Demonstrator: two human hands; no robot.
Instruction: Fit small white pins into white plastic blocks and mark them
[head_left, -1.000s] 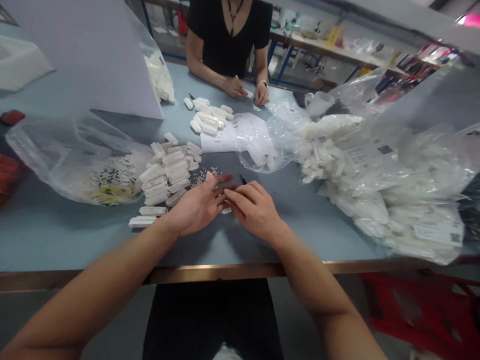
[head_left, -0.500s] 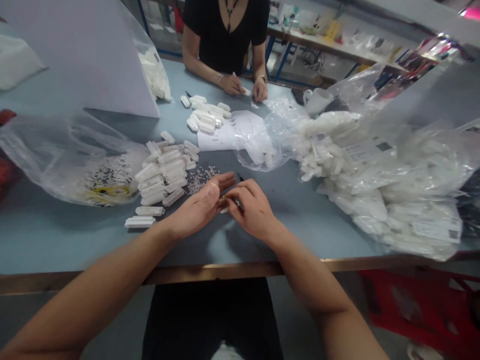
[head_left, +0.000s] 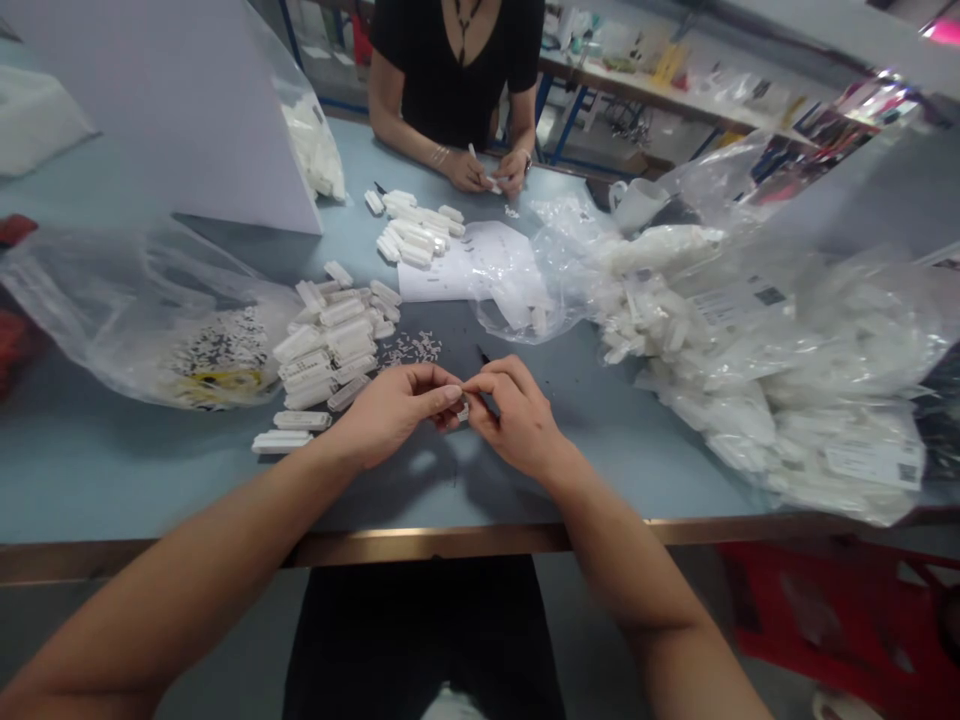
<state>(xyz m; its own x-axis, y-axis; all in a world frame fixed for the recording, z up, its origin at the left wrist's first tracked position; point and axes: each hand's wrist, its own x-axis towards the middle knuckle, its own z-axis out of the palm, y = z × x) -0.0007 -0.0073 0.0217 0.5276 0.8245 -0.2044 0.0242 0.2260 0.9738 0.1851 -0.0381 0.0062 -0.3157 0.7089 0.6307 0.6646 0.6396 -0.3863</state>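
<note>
Desk [head_left: 150,490] fills your view, its pale blue-grey top bound by a metal edge strip [head_left: 420,540]. On your right slumps a heap of clear plastic bags [head_left: 765,400] packed with white parts, their white labels [head_left: 874,462] carrying QR-style codes and print too small for you to read. On your left lies another clear bag [head_left: 150,320] holding small black, white and yellow pieces, with no readable writing. A co-worker [head_left: 450,70] in a black top works across the desk, beyond a white sheet of paper [head_left: 442,270] and a loose clear bag.

Nearest you, ridged white plastic bars [head_left: 330,345] lie in a rough pile, beside a scatter of tiny white bits [head_left: 409,350]. A black pointed tip [head_left: 482,354] lies just past your hands.

Your left hand [head_left: 394,415] and right hand [head_left: 517,420] curl inward, fingertips almost meeting, around a small white piece [head_left: 463,411]; you cannot tell which grip actually holds it.
</note>
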